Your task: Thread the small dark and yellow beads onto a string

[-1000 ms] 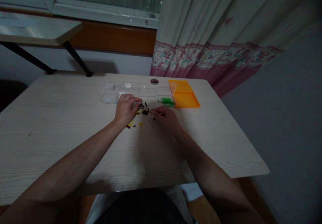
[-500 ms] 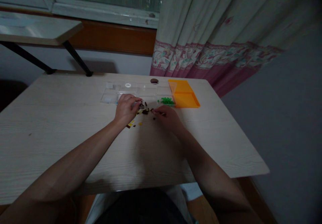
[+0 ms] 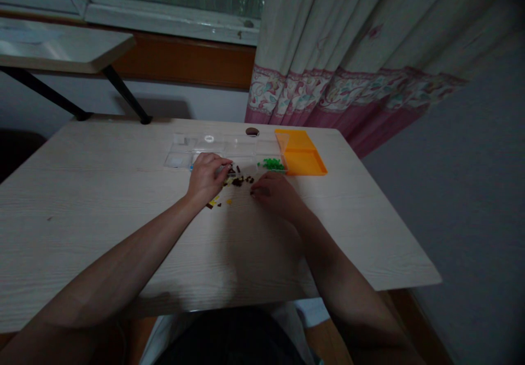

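My left hand (image 3: 208, 176) rests at the front edge of a clear compartment box (image 3: 238, 145), its thumb and fingers curled together over the rim; whatever they hold is hidden. My right hand (image 3: 279, 194) is on the table just right of a loose pile of small dark brown and pale pieces (image 3: 237, 181). Its fingertips pinch at a small dark piece (image 3: 251, 193) lying apart from the pile. Between the hands and nearer to me lie some small yellow and brown pieces (image 3: 213, 203). Small green pieces (image 3: 273, 164) fill the box's front right compartment.
An orange plastic tray or lid (image 3: 305, 160) lies against the box's right end. Behind the box is a brown oval object (image 3: 252, 131). A raised shelf (image 3: 65, 48) on black legs stands at the back left, and a curtain (image 3: 320, 92) hangs behind the table (image 3: 344, 228).
My right hand has moved slightly toward me, away from the pile, and its fingertips now meet the lone dark piece. My left hand has stayed in place.
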`<control>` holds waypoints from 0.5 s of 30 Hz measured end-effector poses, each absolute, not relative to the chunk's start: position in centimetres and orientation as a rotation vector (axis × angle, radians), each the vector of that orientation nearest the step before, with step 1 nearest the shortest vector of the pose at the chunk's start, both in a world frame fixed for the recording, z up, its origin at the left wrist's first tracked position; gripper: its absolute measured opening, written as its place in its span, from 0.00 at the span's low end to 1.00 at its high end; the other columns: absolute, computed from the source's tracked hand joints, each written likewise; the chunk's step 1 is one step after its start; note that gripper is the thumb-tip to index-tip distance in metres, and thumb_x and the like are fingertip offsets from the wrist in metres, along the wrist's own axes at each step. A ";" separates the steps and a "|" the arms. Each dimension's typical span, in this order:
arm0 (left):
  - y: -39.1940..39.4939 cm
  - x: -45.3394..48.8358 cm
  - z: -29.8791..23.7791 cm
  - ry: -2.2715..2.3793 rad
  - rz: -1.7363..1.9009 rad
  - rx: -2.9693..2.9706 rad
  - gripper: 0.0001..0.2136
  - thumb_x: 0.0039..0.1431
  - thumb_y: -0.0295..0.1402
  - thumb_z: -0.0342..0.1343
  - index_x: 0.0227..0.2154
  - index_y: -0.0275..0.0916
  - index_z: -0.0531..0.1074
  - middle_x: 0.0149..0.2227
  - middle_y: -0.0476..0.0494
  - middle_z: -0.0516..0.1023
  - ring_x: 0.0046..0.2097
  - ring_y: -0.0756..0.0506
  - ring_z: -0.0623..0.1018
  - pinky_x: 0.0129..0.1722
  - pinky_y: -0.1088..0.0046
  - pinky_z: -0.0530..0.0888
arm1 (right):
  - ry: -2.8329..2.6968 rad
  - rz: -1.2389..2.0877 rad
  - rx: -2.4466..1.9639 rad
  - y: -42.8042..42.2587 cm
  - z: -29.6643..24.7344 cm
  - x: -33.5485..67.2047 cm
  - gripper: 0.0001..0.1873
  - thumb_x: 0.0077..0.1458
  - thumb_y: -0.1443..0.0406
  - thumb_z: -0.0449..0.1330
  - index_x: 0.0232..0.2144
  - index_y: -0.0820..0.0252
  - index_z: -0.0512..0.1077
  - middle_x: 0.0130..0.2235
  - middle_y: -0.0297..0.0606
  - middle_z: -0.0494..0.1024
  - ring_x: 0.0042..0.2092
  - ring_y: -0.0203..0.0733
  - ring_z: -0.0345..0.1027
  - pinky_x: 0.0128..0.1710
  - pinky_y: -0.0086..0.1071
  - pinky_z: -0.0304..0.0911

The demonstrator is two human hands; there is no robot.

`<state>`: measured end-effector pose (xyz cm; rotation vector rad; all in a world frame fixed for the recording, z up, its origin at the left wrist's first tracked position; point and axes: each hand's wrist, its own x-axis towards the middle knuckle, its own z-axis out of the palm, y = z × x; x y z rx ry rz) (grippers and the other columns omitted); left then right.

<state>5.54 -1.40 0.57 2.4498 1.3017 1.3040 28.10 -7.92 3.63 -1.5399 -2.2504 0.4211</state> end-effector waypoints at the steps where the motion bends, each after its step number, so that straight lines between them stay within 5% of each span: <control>1: -1.4 5.5 0.6 1.306 1.301 2.447 0.08 0.62 0.35 0.55 0.39 0.43 0.78 0.37 0.45 0.77 0.43 0.43 0.72 0.47 0.61 0.69 | -2.252 0.417 -1.542 -7.9 3.6 28.1 0.08 0.52 0.67 0.64 0.37 0.58 0.80 0.39 0.42 0.77 0.43 0.43 0.69 0.51 0.38 0.60; 15: -1.4 5.6 0.6 1.310 1.294 2.452 0.08 0.62 0.35 0.55 0.39 0.43 0.78 0.36 0.44 0.76 0.44 0.43 0.72 0.47 0.61 0.69 | -2.307 0.383 -1.528 -7.8 3.6 27.7 0.07 0.53 0.69 0.62 0.33 0.58 0.80 0.39 0.42 0.78 0.44 0.43 0.69 0.50 0.38 0.60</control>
